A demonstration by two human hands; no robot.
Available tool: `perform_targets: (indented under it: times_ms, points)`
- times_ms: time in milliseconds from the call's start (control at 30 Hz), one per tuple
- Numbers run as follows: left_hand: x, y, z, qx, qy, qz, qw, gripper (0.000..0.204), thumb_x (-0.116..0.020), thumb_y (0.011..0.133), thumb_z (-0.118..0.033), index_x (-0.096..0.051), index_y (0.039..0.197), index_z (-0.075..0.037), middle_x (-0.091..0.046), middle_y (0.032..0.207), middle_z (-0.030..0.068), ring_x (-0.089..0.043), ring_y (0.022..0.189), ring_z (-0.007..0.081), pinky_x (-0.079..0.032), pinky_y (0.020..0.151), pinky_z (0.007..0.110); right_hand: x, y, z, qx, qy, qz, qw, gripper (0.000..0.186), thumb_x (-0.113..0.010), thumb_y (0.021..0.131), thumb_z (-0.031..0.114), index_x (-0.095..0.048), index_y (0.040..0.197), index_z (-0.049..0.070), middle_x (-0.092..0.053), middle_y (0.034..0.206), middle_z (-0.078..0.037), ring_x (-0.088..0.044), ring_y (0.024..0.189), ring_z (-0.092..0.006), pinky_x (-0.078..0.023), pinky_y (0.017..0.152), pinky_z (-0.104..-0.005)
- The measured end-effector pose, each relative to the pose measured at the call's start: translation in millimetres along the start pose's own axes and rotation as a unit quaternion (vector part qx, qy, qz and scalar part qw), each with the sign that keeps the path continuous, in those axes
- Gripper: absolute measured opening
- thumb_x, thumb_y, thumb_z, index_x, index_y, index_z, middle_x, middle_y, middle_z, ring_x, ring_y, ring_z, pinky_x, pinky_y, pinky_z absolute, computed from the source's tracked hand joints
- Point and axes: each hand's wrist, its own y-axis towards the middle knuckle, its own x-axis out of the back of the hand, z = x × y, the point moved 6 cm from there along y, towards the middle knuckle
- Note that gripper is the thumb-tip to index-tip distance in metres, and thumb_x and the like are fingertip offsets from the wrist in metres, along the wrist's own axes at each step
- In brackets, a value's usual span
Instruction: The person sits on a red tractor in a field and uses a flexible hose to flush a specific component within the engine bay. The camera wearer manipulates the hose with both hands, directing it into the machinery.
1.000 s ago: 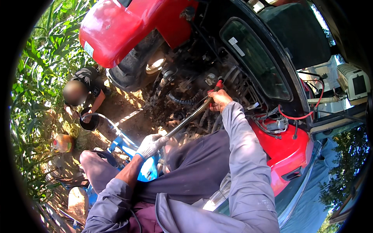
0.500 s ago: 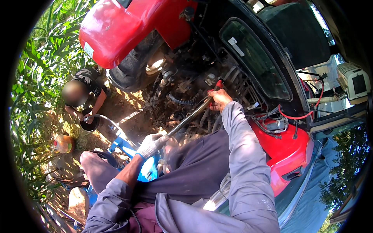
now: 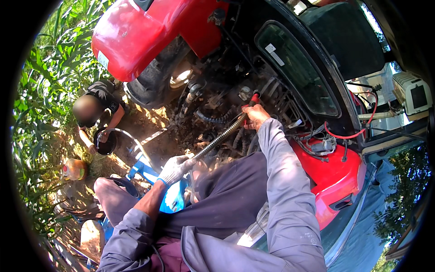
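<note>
A ribbed, coil-wrapped hose (image 3: 220, 139) runs slantwise between my hands. My left hand (image 3: 174, 170), in a white work glove, is closed round its lower end. Up by the machine, my bare right hand (image 3: 257, 116) is closed round the upper end, beside a red piece (image 3: 255, 98) with a dark tip. I cannot make out how that tip meets the parts behind it. Under the hose lie dirty pipes and linkages (image 3: 213, 117) of a red tractor. A pale flexible tube (image 3: 134, 139) runs from near my left hand toward a black bucket (image 3: 105, 141).
At the left, a crouching person (image 3: 100, 102) has hands at the bucket. A jug of amber liquid (image 3: 74, 169) stands nearby. Red fenders (image 3: 145, 36), a big tyre (image 3: 156, 75) and the cab window (image 3: 297, 68) surround the work. Blue metal (image 3: 173, 198) is beside my leg; corn plants grow left.
The crouching person's hands have shifted at the bucket, one now lower by its left side, and the pale tube has moved slightly. My hands keep the same grip and place on the hose.
</note>
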Motion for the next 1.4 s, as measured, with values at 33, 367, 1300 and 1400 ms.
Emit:
perform_targets:
  times_ms: [33,367,1300,1400]
  points:
    - [0,0,0,0.0,0.004,0.001,1.0,0.038,-0.059,0.091,-0.04,-0.064,0.084,-0.002,-0.049,0.063,-0.0025,-0.043,0.056,0.0065,-0.036,0.049,0.025,-1,-1,1,0.001,0.0,-0.001,1.0,0.021,-0.059,0.091,0.027,-0.054,0.099,0.008,-0.061,0.084,-0.006,-0.062,0.07,-0.0223,-0.051,0.061,-0.0373]
    - [-7,-3,4,0.0,-0.008,0.001,1.0,0.038,-0.059,0.091,-0.039,-0.063,0.085,-0.002,-0.051,0.064,-0.002,-0.045,0.055,0.0072,-0.038,0.049,0.026,-1,-2,1,0.011,0.001,-0.007,1.0,0.024,-0.059,0.091,0.027,-0.05,0.103,0.009,-0.059,0.088,-0.006,-0.062,0.073,-0.0232,-0.051,0.063,-0.0389]
    - [3,-1,-7,-0.029,0.007,-0.013,0.999,0.037,-0.059,0.091,-0.039,-0.062,0.081,-0.003,-0.049,0.062,-0.0013,-0.043,0.056,0.0078,-0.036,0.05,0.026,-1,0,2,0.012,0.005,-0.009,1.0,0.022,-0.058,0.091,0.026,-0.053,0.101,0.008,-0.06,0.082,-0.007,-0.062,0.068,-0.0228,-0.051,0.06,-0.0379]
    - [-4,-5,-10,0.026,-0.04,0.009,0.999,0.038,-0.058,0.091,-0.04,-0.063,0.083,-0.003,-0.051,0.063,-0.0012,-0.043,0.055,0.0074,-0.036,0.049,0.026,3,1,2,0.014,0.002,-0.009,1.0,0.022,-0.058,0.091,0.027,-0.053,0.101,0.008,-0.061,0.083,-0.007,-0.062,0.068,-0.0227,-0.051,0.061,-0.0381]
